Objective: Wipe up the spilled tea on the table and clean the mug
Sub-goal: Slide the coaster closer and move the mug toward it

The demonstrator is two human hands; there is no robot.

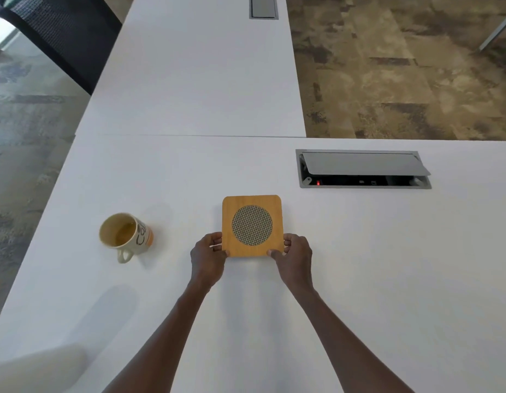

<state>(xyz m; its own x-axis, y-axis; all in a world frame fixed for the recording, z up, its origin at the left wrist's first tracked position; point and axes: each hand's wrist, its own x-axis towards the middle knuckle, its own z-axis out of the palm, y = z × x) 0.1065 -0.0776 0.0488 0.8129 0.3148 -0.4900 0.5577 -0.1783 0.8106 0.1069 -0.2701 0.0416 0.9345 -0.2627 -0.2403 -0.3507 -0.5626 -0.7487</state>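
A cream mug [126, 234] with an orange band and dark lettering stands upright on the white table [359, 265], left of centre, its handle towards me. A little brownish tea shows in its bottom. A square wooden coaster [252, 225] with a round woven metal inset lies near the table's middle. My left hand [207, 256] grips the coaster's near left corner. My right hand [295, 255] grips its near right corner, thumb on top. No spilled tea or cloth is visible on the table.
A grey cable hatch [363, 169] with its lid raised is set into the table at the right. A second hatch [263, 7] sits far back. A black mesh chair [61, 32] stands at the upper left. Carpet lies beyond the table edges.
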